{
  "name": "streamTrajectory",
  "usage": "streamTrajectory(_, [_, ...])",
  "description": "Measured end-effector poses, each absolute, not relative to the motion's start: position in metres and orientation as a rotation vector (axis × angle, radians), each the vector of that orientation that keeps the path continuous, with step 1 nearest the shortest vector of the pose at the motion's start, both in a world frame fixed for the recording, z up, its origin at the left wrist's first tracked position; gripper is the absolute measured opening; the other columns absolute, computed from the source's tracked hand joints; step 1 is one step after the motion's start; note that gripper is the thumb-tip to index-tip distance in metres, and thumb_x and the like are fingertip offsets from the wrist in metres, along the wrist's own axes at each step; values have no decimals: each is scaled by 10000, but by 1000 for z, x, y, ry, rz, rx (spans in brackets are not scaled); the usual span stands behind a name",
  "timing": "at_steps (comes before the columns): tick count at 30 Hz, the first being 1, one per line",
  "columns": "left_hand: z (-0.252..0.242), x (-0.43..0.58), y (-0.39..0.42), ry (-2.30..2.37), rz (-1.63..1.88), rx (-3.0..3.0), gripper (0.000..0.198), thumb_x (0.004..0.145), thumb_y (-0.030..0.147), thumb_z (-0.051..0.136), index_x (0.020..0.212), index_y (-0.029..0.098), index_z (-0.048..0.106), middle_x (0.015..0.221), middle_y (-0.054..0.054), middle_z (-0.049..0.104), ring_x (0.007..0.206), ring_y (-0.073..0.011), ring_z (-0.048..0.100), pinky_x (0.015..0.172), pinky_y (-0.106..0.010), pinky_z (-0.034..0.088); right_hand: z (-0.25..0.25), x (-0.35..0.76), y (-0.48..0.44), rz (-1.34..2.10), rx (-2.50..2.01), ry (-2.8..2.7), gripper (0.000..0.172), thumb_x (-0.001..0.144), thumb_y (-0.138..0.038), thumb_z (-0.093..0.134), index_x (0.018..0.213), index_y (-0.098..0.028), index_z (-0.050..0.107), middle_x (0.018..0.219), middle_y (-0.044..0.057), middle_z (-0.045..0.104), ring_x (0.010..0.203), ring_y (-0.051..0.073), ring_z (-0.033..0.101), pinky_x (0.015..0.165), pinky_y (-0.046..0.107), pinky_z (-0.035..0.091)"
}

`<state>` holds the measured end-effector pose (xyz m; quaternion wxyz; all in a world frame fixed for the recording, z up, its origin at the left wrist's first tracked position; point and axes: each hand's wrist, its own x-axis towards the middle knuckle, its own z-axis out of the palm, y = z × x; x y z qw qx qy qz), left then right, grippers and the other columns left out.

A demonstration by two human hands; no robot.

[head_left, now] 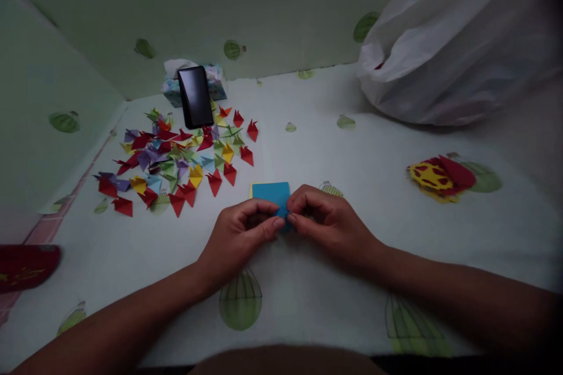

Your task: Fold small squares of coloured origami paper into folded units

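Observation:
A small blue paper piece [284,212] is pinched between the fingertips of both my hands, low over a white sheet with green prints. My left hand [240,237] closes on it from the left, thumb against forefinger. My right hand [328,222] closes on it from the right, fingers curled. Just beyond the fingers lies a blue paper square [271,192] on top of a yellow one, flat on the sheet. Most of the pinched piece is hidden by my fingers.
A heap of several folded paper shapes [176,161] in red, yellow, green, purple lies at the left. A black phone [195,96] leans on a tissue pack [215,83]. A white plastic bag [457,41] fills the back right; a red-yellow item [441,177] lies at the right, a red object [26,266] at the left edge.

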<state>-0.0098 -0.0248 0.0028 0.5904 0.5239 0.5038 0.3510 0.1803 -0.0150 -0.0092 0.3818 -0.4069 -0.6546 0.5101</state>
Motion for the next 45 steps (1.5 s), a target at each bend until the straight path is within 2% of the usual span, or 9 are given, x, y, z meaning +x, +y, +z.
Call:
streamTrajectory(2, [2, -9, -25, 1188, 834, 1224, 185, 726, 272, 772, 860, 161, 709, 742, -13, 691, 650, -114, 612, 615, -229, 508, -9, 180, -15, 1281, -1032, -1674, 140, 846, -174, 596, 717, -182, 543, 780, 26, 568, 727, 156, 535, 651, 296, 422])
streamTrajectory(12, [0, -8, -25, 1258, 853, 1292, 104, 762, 246, 734, 827, 165, 722, 710, 6, 675, 626, -96, 566, 583, -202, 448, -11, 181, -16, 1207, -967, -1728, 163, 847, -138, 601, 699, -178, 544, 800, 42, 591, 759, 172, 563, 677, 311, 443])
streamTrajectory(18, [-4, -10, -26, 1245, 873, 1284, 114, 780, 252, 729, 868, 180, 732, 797, -6, 714, 723, -124, 626, 676, -230, 492, -12, 180, -16, 1095, -952, -1784, 158, 854, -122, 611, 712, -171, 561, 784, 33, 585, 753, 162, 557, 692, 307, 440])
streamTrajectory(23, [-4, -10, -25, 1231, 870, 1272, 119, 788, 253, 725, 887, 186, 735, 825, -10, 724, 753, -135, 642, 704, -244, 503, -13, 179, -17, 1168, -980, -1734, 74, 855, -105, 621, 855, -173, 593, 801, 1, 587, 712, 123, 553, 650, 257, 450])
streamTrajectory(36, [-3, -9, -24, 1219, 881, 1213, 141, 769, 252, 741, 886, 175, 732, 819, -20, 730, 760, -147, 658, 711, -258, 514, -13, 181, -17, 1087, -965, -1789, 78, 864, -96, 628, 902, -162, 642, 834, 16, 616, 755, 129, 596, 682, 257, 475])
streamTrajectory(45, [-1, -8, -25, 1216, 918, 1243, 98, 776, 244, 740, 856, 186, 738, 793, -2, 717, 733, -122, 634, 678, -221, 501, -13, 181, -17, 965, -933, -1871, 79, 869, -89, 618, 900, -153, 653, 826, 34, 620, 767, 148, 593, 687, 278, 469])
